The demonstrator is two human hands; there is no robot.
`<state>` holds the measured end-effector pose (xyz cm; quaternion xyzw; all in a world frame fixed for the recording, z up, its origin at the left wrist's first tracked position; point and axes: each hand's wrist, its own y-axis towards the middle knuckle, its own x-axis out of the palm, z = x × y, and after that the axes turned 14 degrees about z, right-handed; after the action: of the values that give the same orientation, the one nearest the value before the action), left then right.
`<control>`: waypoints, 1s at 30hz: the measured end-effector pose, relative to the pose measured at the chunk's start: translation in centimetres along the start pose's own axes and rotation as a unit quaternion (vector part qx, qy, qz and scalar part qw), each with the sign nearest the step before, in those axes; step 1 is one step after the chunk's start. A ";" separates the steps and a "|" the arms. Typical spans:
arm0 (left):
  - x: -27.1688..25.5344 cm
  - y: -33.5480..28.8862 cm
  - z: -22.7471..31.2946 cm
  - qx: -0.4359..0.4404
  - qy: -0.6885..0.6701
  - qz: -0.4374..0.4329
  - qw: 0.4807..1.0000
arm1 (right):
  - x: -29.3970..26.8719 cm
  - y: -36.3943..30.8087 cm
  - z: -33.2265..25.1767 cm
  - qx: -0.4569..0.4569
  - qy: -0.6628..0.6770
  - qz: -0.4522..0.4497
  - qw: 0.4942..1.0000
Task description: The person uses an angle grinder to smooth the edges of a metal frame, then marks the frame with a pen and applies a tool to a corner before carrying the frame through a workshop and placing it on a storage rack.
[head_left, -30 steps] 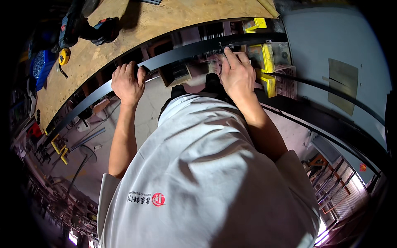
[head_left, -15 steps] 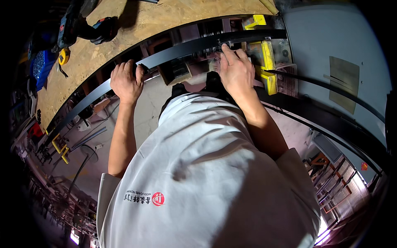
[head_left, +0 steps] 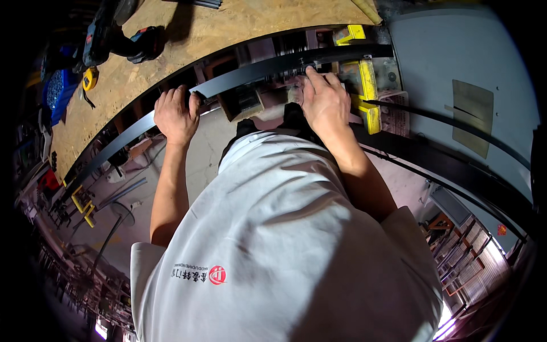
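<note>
A long, dark grey metal profile (head_left: pixel 239 77) runs crosswise in front of me, bowed by the lens, along the near edge of a wooden workbench (head_left: pixel 211 28). My left hand (head_left: pixel 175 118) is closed over the profile left of the middle, its fingers curled across the far side and the thumb at the right. Farther right, my right hand (head_left: pixel 327 102) has its index fingertip against the near edge of the profile, beside a small mark or fitting. Its other fingers are bent, and their undersides are hidden.
Yellow brackets (head_left: pixel 368 80) support the right end, beside a grey cabinet panel (head_left: pixel 456 51). More dark profiles (head_left: pixel 450 151) stretch out at the right. Power tools (head_left: pixel 145 44), a yellow tape measure (head_left: pixel 89 78) and a blue bin (head_left: pixel 56 97) of small parts lie on the bench's left.
The view has shifted slightly, so the bench and profile sit a little lower in the picture. Both hands keep nearly the same places on the profile.
</note>
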<state>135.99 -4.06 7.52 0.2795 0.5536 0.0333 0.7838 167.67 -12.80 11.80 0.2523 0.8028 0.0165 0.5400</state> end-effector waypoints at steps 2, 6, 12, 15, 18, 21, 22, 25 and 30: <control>0.0 0.0 0.0 -0.001 -0.001 0.001 1.000 | 0.0 0.0 0.1 0.001 0.004 -0.004 1.000; -0.1 -0.1 0.0 -0.003 -0.001 -0.002 1.000 | 0.2 -0.1 0.2 0.001 0.010 0.006 1.000; 0.0 -0.1 -0.1 -0.002 0.005 -0.006 1.000 | -0.2 -0.5 0.9 -0.005 0.027 -0.002 1.000; 0.1 -0.1 -0.1 0.000 0.005 0.001 1.000 | -0.2 -0.2 1.2 0.001 0.040 0.002 0.999; 0.1 -0.1 -0.1 0.001 0.003 0.001 1.000 | 0.0 0.3 1.3 0.003 0.038 0.005 0.999; 0.1 -0.1 0.0 -0.001 0.005 0.001 1.000 | -0.1 0.7 1.2 -0.006 0.013 -0.001 1.000; 0.0 -0.1 0.0 -0.002 0.006 -0.005 1.000 | -0.2 0.8 1.1 -0.006 0.003 -0.012 1.000; 0.0 0.1 0.1 -0.003 0.000 -0.004 1.000 | -0.8 0.9 1.0 -0.007 -0.015 -0.032 0.999; 0.0 0.1 0.2 -0.002 -0.002 0.005 1.000 | -0.8 0.9 1.2 0.012 0.014 -0.025 1.000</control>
<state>136.17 -4.04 7.62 0.2801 0.5508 0.0377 0.7853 169.32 -12.64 12.28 0.2379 0.8163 -0.0031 0.5263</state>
